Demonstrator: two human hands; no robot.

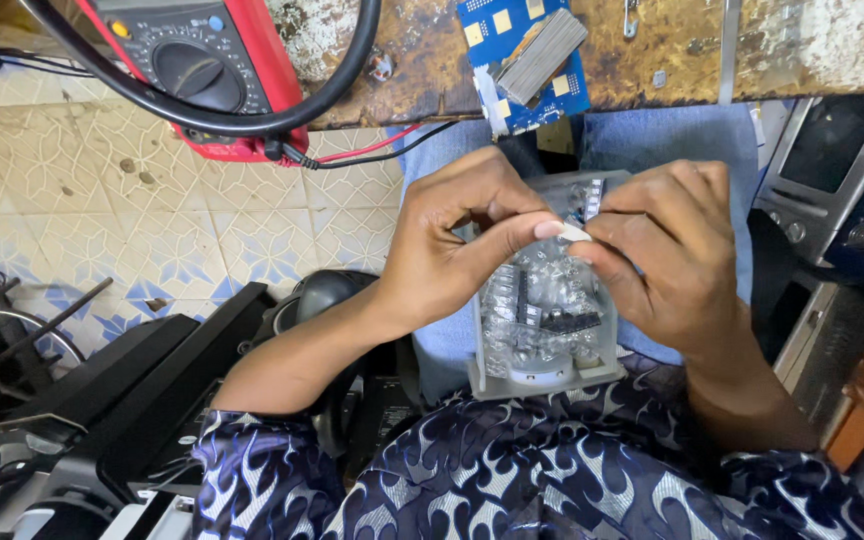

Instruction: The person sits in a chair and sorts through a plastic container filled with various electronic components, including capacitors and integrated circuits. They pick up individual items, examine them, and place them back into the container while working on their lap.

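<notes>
A clear plastic compartment box point(544, 372) full of small electronic parts in little bags rests on my lap over blue jeans. My left hand point(452, 245) and my right hand point(667, 250) meet just above the box. Thumb and fingers of both hands pinch a tiny pale part or packet point(574, 232) between them. What exactly the small piece is cannot be made out. My sleeves are dark blue with a white flame-like pattern.
A worn wooden bench edge point(652, 60) runs along the top, holding a red multimeter point(202, 70) with black leads and a blue circuit board point(522, 50). Black equipment point(122, 390) lies on the tiled floor at left. Silver appliances point(832, 190) stand at right.
</notes>
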